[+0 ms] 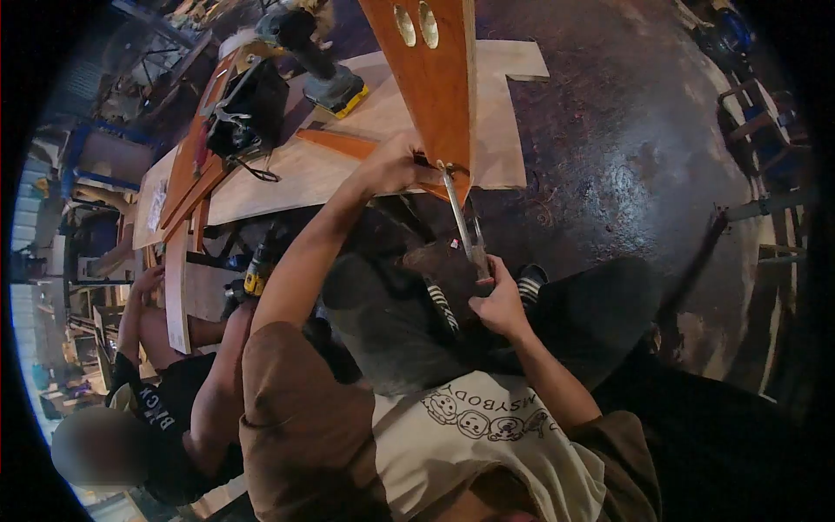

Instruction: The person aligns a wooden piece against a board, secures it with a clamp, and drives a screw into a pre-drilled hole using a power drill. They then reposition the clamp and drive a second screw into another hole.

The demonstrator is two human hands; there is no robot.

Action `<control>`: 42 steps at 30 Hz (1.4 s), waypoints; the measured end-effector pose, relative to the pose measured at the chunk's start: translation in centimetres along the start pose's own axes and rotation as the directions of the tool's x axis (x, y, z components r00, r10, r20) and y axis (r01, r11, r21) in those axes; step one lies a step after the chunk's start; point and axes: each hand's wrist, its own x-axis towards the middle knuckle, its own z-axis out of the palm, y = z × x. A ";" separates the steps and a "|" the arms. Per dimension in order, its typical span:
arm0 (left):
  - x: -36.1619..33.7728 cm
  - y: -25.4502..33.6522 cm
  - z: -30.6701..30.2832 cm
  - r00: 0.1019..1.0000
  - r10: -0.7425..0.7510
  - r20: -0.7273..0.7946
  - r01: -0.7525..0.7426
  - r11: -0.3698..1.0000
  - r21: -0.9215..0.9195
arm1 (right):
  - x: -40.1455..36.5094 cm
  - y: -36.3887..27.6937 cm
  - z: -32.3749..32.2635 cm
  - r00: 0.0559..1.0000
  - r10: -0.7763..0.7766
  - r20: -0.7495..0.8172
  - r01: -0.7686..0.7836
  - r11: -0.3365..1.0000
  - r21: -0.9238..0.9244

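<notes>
A reddish-brown wooden board (432, 96) with two oval holes near its top runs down to a narrow end in front of me. My left hand (393, 165) is closed around the edge of that narrow end. In my right hand (502, 304) is the handle of a long metal tool (459, 209), whose far tip touches the board beside a small hole. Below the board, a pale plywood sheet (487, 113) lies on the work surface.
A cordless drill (326, 78) and a black pouch (250, 109) rest on the plywood, beside reddish strips (187, 187). At the left a seated co-worker (174, 409) is near a yellow drill (257, 270) and a pale upright board (177, 296).
</notes>
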 end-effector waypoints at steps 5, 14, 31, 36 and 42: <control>-0.1 -0.3 -0.3 0.999 -0.001 0.038 0.003 0.999 -0.050 | -0.2 -0.2 0.0 1.000 0.010 -0.005 -0.010 1.000 -0.019; 0.2 -1.6 0.0 0.997 0.069 -0.025 -0.069 0.998 0.007 | -0.2 0.5 0.1 1.000 0.019 -0.016 -0.019 1.000 -0.020; 0.3 -2.3 0.1 1.000 -0.006 -0.020 0.006 1.000 -0.002 | -0.1 0.5 0.0 0.999 0.052 -0.001 -0.052 0.999 -0.010; 0.2 -2.0 0.3 0.997 0.015 -0.078 -0.017 0.999 -0.029 | 0.1 0.9 0.0 0.999 0.029 -0.017 -0.030 0.999 -0.036; -0.1 -0.8 0.3 0.998 0.003 -0.061 -0.005 0.999 -0.048 | -0.3 -0.8 -0.3 0.995 0.101 0.006 -0.101 0.994 -0.039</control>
